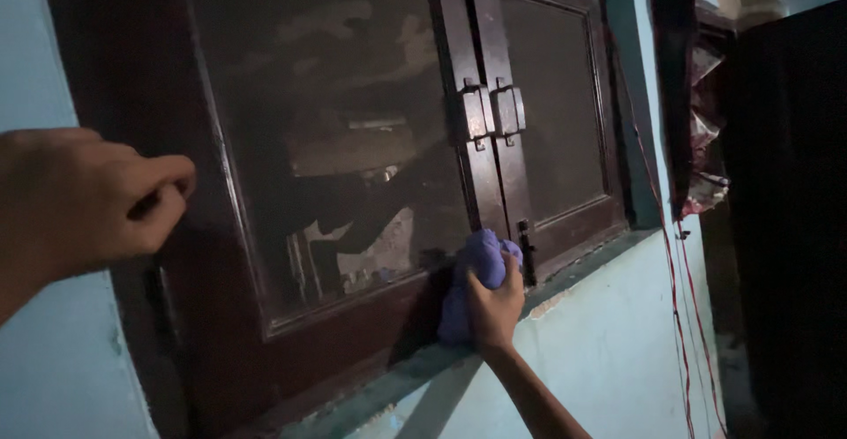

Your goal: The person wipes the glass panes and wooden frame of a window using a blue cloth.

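Cloth: a soft purple-blue cloth (476, 276), bunched into a loose wad, pressed against the lower rail of the window (353, 183) just left of where the two shutters meet; its top bulges above the fingers and a fold hangs down beside the wrist.
Right hand: the right hand (496, 302) reaches up from below the window, fingers curled closed over the cloth and gripping it against the dark wood.
Left hand: the left hand (97, 196) is raised at the window's left edge, closest to the camera, curled into a loose fist with thumb against forefinger; nothing can be seen in it, and whether it touches the frame cannot be told.
Window: two dark brown wooden shutters with dusky glass panes that show dim reflections; the pane above the cloth looks smeared and dusty.
Latches: a pair of metal latches (494, 111) sits on the meeting stiles, well above the cloth.
Sill: a worn greenish sill (582, 267) runs under the shutters, just beside the right hand.
Wall: pale blue wall (609, 342) below and to the left of the window.
Cords: thin red cords (675, 298) hang down to the right of the window.
Beyond: a dark hanging fabric (675, 86) and a shadowed doorway farther right.
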